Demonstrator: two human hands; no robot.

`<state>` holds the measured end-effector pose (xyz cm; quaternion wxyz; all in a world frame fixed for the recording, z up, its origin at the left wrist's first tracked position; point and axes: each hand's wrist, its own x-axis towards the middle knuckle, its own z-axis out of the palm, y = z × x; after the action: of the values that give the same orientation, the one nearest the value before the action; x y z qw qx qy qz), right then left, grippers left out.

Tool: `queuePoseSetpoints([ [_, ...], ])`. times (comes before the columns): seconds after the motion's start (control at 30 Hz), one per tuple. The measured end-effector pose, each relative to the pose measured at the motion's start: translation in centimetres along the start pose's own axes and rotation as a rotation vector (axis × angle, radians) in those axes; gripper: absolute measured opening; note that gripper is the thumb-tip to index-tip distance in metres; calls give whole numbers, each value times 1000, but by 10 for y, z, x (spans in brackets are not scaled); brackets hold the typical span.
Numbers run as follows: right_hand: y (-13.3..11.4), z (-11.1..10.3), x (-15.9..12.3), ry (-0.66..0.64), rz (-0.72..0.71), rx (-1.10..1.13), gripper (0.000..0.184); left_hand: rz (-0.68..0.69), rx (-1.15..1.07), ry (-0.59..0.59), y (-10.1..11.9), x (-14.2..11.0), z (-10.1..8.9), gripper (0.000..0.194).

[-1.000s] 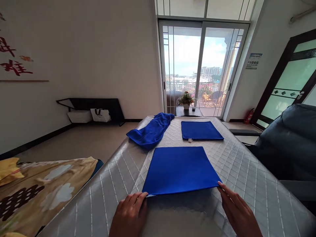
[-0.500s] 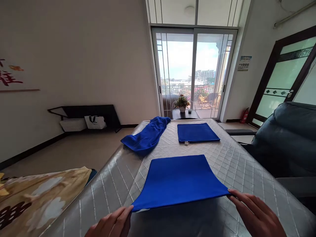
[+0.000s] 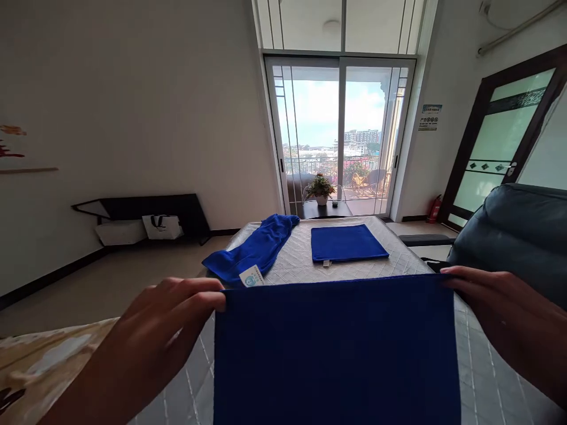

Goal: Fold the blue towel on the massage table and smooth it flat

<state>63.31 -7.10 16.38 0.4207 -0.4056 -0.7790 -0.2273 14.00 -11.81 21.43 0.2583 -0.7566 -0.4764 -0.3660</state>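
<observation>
A blue cloth (image 3: 336, 354) hangs upright in front of me, held taut by its two top corners. My left hand (image 3: 155, 336) pinches the left corner, where a small white label (image 3: 251, 277) sticks up. My right hand (image 3: 509, 319) pinches the right corner. Behind it on the quilted silver table (image 3: 398, 260) lies a folded blue cloth (image 3: 346, 243), flat and square. A crumpled blue cloth (image 3: 252, 251) lies at the table's far left edge.
A dark padded chair (image 3: 518, 230) stands at the right of the table. A flowered yellow fabric (image 3: 48, 360) lies low at the left. Beyond the table stand a small dark stand with a potted plant (image 3: 321, 189) and glass balcony doors (image 3: 339, 133).
Both hands have lifted the near blue cloth off the table by its near corners and raised it upright before the camera. The view has tilted up.
</observation>
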Motion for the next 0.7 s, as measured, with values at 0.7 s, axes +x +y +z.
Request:
queuePoseSetpoints([
  [0.7,170,210,167,-273,323,-43,43,-65,216,48,-62,187,280,32],
])
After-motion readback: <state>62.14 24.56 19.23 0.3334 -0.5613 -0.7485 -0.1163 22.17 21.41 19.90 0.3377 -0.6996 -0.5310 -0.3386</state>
